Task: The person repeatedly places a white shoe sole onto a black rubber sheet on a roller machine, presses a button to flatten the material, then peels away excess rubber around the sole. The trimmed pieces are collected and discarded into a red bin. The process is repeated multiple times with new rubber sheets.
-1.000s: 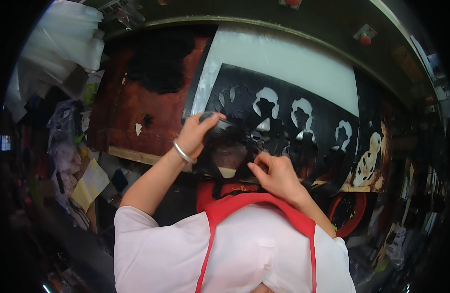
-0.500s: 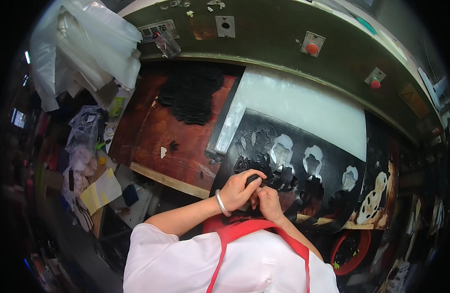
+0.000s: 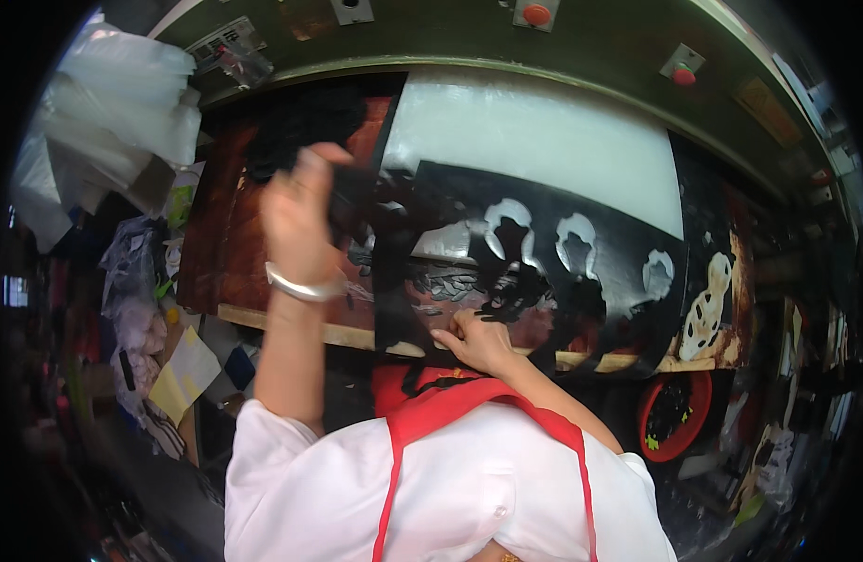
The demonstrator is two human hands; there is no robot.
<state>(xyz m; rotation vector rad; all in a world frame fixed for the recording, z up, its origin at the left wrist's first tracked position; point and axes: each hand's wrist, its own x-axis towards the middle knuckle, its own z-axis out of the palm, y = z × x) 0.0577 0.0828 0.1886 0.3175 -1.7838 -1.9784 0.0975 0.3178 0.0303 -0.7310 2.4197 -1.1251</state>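
Note:
My left hand is raised over the brown board on the left, beside a stack of black cut pieces. It is smeared by motion. Something dark and blurred lies against its palm side, and I cannot tell whether the hand holds it. Low at the front edge is my right hand, thumb stretched away from bent fingers, with nothing visible between them. It lies beside a black sheet with several shaped cutouts. Small dark oval pieces lie loose just beyond this hand.
A white cutting board lies behind the sheet. Across the back runs a green machine beam with red buttons. A pale perforated template lies at right, above a red bin of scraps. Clear plastic bags hang at left.
My hands were together at the front edge around a small black object. The left has swung far and left toward the stack; the right stays near the edge. The whole view has shifted.

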